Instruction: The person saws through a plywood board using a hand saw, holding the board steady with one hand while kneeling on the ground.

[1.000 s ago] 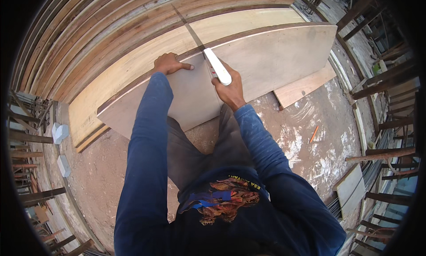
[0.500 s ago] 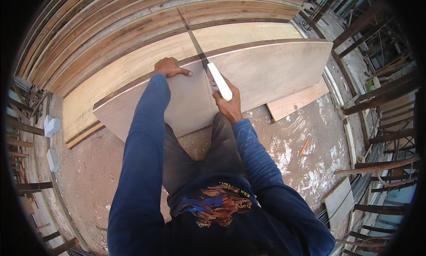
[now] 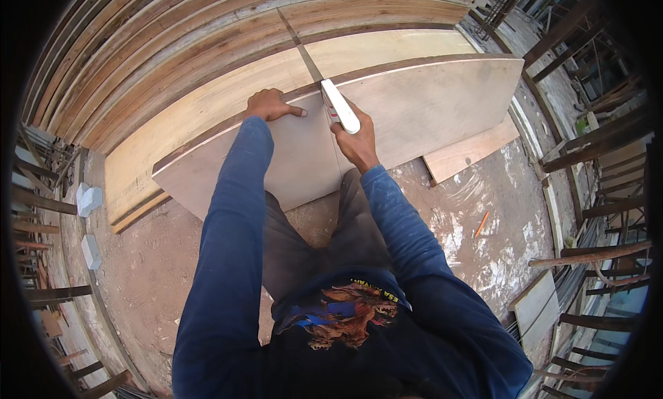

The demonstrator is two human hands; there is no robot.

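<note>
My right hand [image 3: 358, 138] is closed around the white handle of a handsaw [image 3: 340, 107]. The saw's thin blade crosses the upper edge of a pale plywood board [image 3: 442, 105] and points away from me. A straight line runs down the board's face below the saw. To the left of the blade, my left hand [image 3: 271, 106] grips that same edge, its thumb on the near face and its fingers over the top. The board is tilted, its near side by my legs.
Behind the board lies a yellowish panel [image 3: 148, 169], with stacked long planks [image 3: 173, 57] beyond. A wood offcut [image 3: 473, 152] and an orange stick-like thing [image 3: 481, 224] lie on the floor to the right. Grey blocks [image 3: 90, 252] sit at left; bars project along the right side.
My right hand has pushed the saw forward, bringing its handle closer to the board's upper edge. My left hand keeps its place on the board. The whole view has shifted slightly.
</note>
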